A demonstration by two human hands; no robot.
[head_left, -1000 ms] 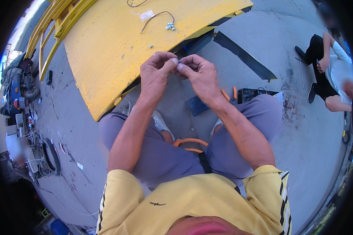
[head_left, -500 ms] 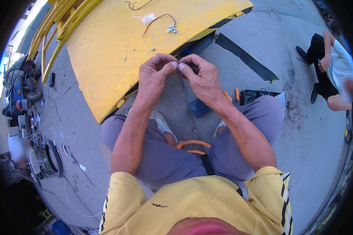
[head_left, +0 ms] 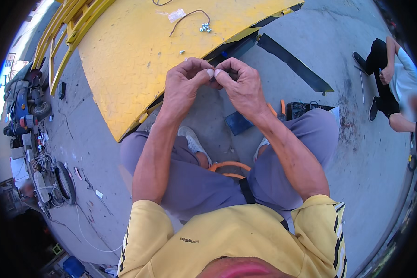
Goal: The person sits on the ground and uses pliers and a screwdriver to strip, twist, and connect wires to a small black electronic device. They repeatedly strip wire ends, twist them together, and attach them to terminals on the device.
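Observation:
My left hand point(head_left: 184, 87) and my right hand point(head_left: 243, 90) meet at the fingertips in front of me, beside the edge of a yellow tread-plate platform point(head_left: 125, 69). Both thumbs pinch against curled fingers. Whatever sits between them is too small and covered to make out. On the platform beyond my hands lies one small screw point(head_left: 182, 52). Farther off, a little heap of silvery screws point(head_left: 205, 28) rests by a bent brown wire point(head_left: 188, 16) and a crumpled clear plastic bag point(head_left: 176, 15).
Under my right forearm, a dark blue box point(head_left: 237, 123) lies near an orange-handled tool point(head_left: 282, 107) and a black tray point(head_left: 297, 109). A dark strip point(head_left: 294, 62) stretches right of the platform. At far right sits another person point(head_left: 398, 76); a scooter point(head_left: 28, 107) stands left.
My hands stay pinched together at nearly the same spot, with a slight shift of the fingers. The whole view has moved a little. Nothing is visibly put down or picked up.

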